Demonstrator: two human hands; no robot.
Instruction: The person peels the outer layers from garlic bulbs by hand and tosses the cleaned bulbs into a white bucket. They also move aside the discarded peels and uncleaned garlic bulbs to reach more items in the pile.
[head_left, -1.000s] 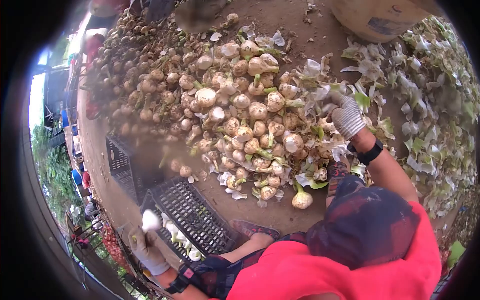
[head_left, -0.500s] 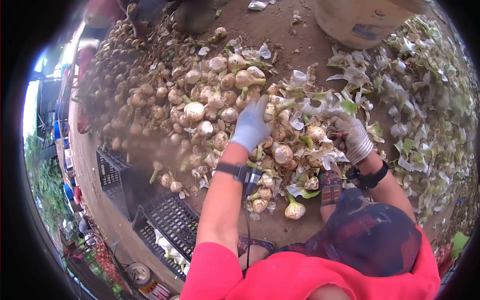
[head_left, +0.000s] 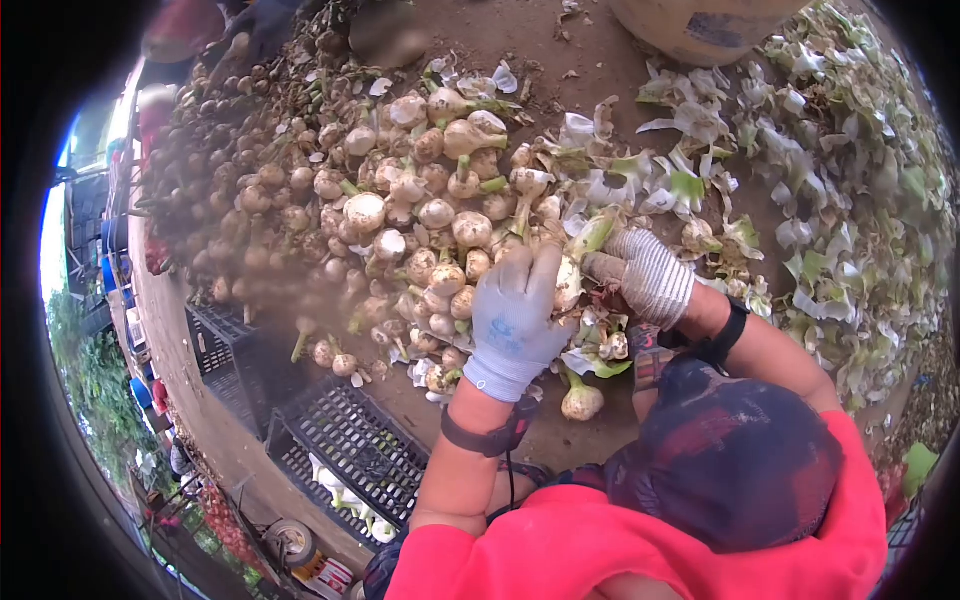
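My left hand [head_left: 520, 315], in a pale glove with a blue print, is closed around a garlic bulb [head_left: 568, 284] whose green stem [head_left: 592, 235] points up and right. Close beside it, my right hand [head_left: 642, 275], in a dirty striped glove, has bent fingers at the bulb's right side. What lies inside its fingers is too hidden to make out. A large pile of garlic bulbs [head_left: 437, 213] spreads beyond and left of both hands. One loose bulb [head_left: 581, 402] with a stem lies just below them.
Black plastic crates [head_left: 350, 445] stand at lower left, one with white peeled bulbs [head_left: 345, 497]. Heaps of peeled leaves [head_left: 850, 210] cover the right side. A pale bucket [head_left: 705, 25] is at the top. A tin can [head_left: 293, 545] stands at the lower left.
My left hand has moved down and right and now holds a bulb. My right hand has come left to meet it. The view has shifted slightly.
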